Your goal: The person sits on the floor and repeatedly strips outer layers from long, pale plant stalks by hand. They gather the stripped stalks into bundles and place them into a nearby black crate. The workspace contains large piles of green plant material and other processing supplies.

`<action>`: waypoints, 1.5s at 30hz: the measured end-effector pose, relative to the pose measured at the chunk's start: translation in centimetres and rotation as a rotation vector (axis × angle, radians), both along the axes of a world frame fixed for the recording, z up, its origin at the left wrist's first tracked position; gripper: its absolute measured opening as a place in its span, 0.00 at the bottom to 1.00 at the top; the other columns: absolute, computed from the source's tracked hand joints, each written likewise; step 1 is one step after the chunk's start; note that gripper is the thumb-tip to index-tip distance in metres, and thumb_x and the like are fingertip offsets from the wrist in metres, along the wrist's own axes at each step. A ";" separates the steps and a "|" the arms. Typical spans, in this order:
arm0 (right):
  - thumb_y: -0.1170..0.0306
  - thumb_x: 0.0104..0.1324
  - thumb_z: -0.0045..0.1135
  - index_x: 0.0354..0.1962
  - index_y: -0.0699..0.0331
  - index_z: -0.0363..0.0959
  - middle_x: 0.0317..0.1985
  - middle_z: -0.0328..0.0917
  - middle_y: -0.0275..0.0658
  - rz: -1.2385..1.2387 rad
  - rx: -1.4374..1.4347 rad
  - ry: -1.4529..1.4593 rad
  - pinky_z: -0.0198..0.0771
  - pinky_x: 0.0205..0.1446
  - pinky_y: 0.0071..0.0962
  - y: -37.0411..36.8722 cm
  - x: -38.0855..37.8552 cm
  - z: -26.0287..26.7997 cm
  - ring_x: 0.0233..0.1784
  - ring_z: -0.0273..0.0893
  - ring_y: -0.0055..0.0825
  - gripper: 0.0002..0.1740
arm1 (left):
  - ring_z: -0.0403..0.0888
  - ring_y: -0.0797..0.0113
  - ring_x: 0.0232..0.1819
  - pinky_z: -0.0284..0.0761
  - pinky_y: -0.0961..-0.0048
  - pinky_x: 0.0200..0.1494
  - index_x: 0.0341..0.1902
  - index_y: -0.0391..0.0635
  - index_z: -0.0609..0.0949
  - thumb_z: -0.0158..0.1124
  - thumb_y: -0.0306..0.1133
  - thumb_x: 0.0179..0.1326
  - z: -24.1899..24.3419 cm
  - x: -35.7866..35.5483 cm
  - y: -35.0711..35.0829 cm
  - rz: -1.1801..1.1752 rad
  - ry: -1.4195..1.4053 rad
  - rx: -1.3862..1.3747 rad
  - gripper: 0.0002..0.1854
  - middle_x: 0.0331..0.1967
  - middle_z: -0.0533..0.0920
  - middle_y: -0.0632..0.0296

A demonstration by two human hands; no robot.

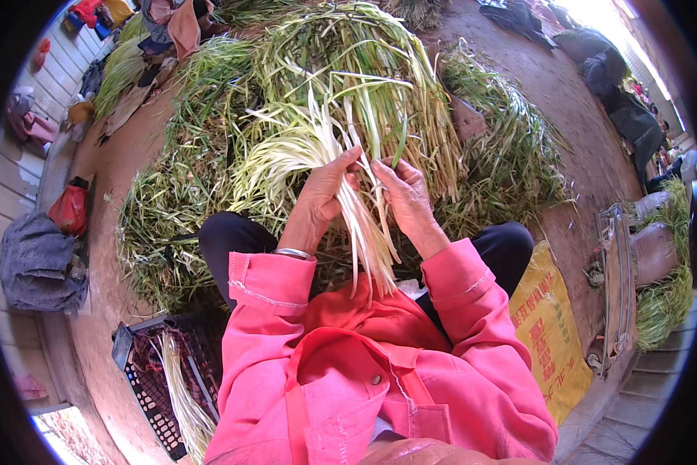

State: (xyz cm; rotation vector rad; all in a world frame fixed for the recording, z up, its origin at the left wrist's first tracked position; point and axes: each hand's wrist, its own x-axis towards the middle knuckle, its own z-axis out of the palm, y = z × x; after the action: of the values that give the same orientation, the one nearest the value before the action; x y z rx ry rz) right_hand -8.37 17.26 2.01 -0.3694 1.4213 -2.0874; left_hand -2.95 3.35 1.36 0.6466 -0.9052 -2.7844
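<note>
My left hand [327,189] grips a bundle of long, pale blanched stalks [319,139], which look like garlic chives. Their white lower ends hang toward my lap, and the yellow-green leaf ends fan out beyond the fist. Close beside it, my right hand [404,185] pinches a few loose stalks [381,212] and a green leaf [402,139] between thumb and fingers. Just past both hands rises a large heap of uncleaned stalks [360,46]. Green leaf trimmings [168,232] lie spread around it. A red apron [360,317] covers my lap below the bundle.
At my lower left, a black plastic crate [151,401] holds a bunch of pale stalks [185,395]. A yellow printed sack [543,331] lies at my right. Further out are a grey cloth bundle [40,261], a red bag [69,209] and another trimmings pile [505,128].
</note>
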 end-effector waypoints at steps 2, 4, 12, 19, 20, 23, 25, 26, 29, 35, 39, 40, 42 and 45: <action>0.69 0.58 0.59 0.33 0.66 0.74 0.29 0.77 0.31 0.041 -0.095 0.036 0.66 0.34 0.17 0.3 0.3 0.0 0.30 0.71 0.13 0.09 | 0.69 0.79 0.15 0.67 0.85 0.16 0.32 0.44 0.75 0.65 0.34 0.55 -0.4 0.0 0.0 -0.013 -0.029 -0.026 0.09 0.20 0.74 0.67; 0.72 0.59 0.56 0.33 0.68 0.73 0.31 0.78 0.36 0.101 -0.118 0.050 0.70 0.38 0.20 0.6 0.3 0.2 0.33 0.74 0.17 0.07 | 0.70 0.78 0.16 0.68 0.84 0.17 0.33 0.44 0.75 0.62 0.37 0.57 -0.8 -0.2 0.0 -0.100 -0.054 0.024 0.10 0.20 0.73 0.68; 0.65 0.61 0.54 0.40 0.66 0.73 0.27 0.73 0.27 0.224 -0.013 0.463 0.64 0.34 0.17 3.2 -0.2 2.3 0.31 0.66 0.12 0.14 | 0.70 0.82 0.18 0.67 0.85 0.18 0.37 0.46 0.77 0.62 0.31 0.57 -0.1 -0.3 -1.3 -0.001 0.079 0.055 0.06 0.25 0.78 0.69; 0.62 0.69 0.38 0.28 0.64 0.69 0.21 0.70 0.32 0.007 0.049 0.363 0.65 0.25 0.19 9.0 -0.3 3.5 0.23 0.68 0.16 0.17 | 0.67 0.85 0.16 0.65 0.89 0.16 0.34 0.43 0.77 0.63 0.31 0.56 0.9 1.1 -5.4 0.288 0.152 0.077 0.06 0.24 0.77 0.68; 0.61 0.69 0.38 0.26 0.65 0.71 0.19 0.69 0.32 -0.016 0.071 0.398 0.65 0.25 0.17 11.0 -1.2 3.7 0.21 0.67 0.16 0.19 | 0.67 0.85 0.16 0.65 0.89 0.16 0.34 0.43 0.77 0.62 0.31 0.57 0.9 1.2 -5.9 0.248 0.199 0.044 0.06 0.22 0.77 0.68; 0.68 0.69 0.35 0.24 0.65 0.73 0.18 0.71 0.33 -0.405 0.290 0.781 0.61 0.21 0.16 16.0 -4.8 3.3 0.17 0.66 0.18 0.19 | 0.68 0.84 0.15 0.67 0.87 0.16 0.35 0.42 0.77 0.60 0.32 0.59 1.0 1.7 -7.5 0.246 0.318 0.053 0.06 0.18 0.75 0.69; 0.66 0.69 0.40 0.25 0.66 0.69 0.19 0.72 0.36 -0.395 -0.256 0.131 0.63 0.20 0.18 20.0 -8.0 2.4 0.16 0.66 0.18 0.17 | 0.70 0.83 0.16 0.69 0.86 0.17 0.35 0.42 0.77 0.60 0.32 0.59 1.2 2.1 -8.5 0.283 0.310 0.078 0.06 0.18 0.75 0.69; 0.65 0.69 0.40 0.25 0.66 0.69 0.20 0.72 0.37 -0.444 -0.365 0.083 0.63 0.19 0.18 22.0 -9.5 1.8 0.17 0.67 0.18 0.16 | 0.71 0.83 0.17 0.71 0.86 0.18 0.35 0.43 0.77 0.60 0.32 0.59 1.4 2.5 -9.0 0.296 0.319 0.102 0.06 0.18 0.75 0.69; 0.61 0.66 0.43 0.29 0.65 0.69 0.21 0.71 0.35 -0.820 0.053 0.262 0.63 0.23 0.20 27.6 -13.4 0.8 0.23 0.70 0.20 0.15 | 0.72 0.81 0.16 0.71 0.86 0.17 0.35 0.45 0.77 0.61 0.33 0.58 1.8 3.4 -9.6 0.323 0.295 0.073 0.05 0.17 0.75 0.68; 0.50 0.48 0.62 0.32 0.69 0.74 0.31 0.72 0.46 -0.433 1.491 1.076 0.68 0.40 0.39 23.0 -12.1 2.7 0.36 0.72 0.37 0.28 | 0.71 0.84 0.21 0.70 0.89 0.18 0.36 0.45 0.75 0.62 0.34 0.57 1.8 3.2 -5.7 0.261 0.234 -0.137 0.08 0.22 0.75 0.69; 0.54 0.56 0.54 0.43 0.67 0.71 0.38 0.75 0.47 0.132 0.590 0.990 0.70 0.45 0.32 9.3 -6.1 5.3 0.41 0.74 0.37 0.26 | 0.71 0.83 0.21 0.66 0.88 0.18 0.35 0.46 0.75 0.63 0.35 0.57 2.3 2.3 -2.6 0.189 0.155 -0.155 0.09 0.22 0.75 0.69; 0.54 0.56 0.54 0.43 0.70 0.70 0.37 0.75 0.47 0.261 0.499 0.876 0.70 0.43 0.32 6.6 -4.4 5.9 0.40 0.74 0.38 0.27 | 0.71 0.83 0.21 0.65 0.88 0.18 0.35 0.47 0.75 0.63 0.36 0.57 2.5 2.2 -2.0 0.197 0.134 -0.159 0.09 0.22 0.75 0.69; 0.55 0.55 0.54 0.44 0.72 0.68 0.33 0.76 0.47 0.430 0.455 0.845 0.68 0.37 0.32 3.1 -2.3 6.9 0.34 0.74 0.38 0.28 | 0.70 0.83 0.19 0.66 0.88 0.20 0.33 0.47 0.75 0.60 0.37 0.59 2.8 2.7 -1.1 0.114 0.165 -0.178 0.07 0.20 0.74 0.68; 0.59 0.57 0.51 0.29 0.73 0.73 0.20 0.75 0.48 0.517 0.429 0.863 0.68 0.31 0.35 0.3 -0.8 6.8 0.25 0.74 0.35 0.21 | 0.75 0.78 0.26 0.72 0.83 0.33 0.39 0.45 0.77 0.57 0.35 0.61 2.9 3.7 -0.3 0.064 0.210 -0.126 0.08 0.25 0.78 0.66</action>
State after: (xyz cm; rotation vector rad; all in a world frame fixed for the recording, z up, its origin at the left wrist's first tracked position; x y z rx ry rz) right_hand -9.20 17.52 8.86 -1.3915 1.9060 -1.1754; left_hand 0.75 3.07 4.30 0.3493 -0.9866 -2.6497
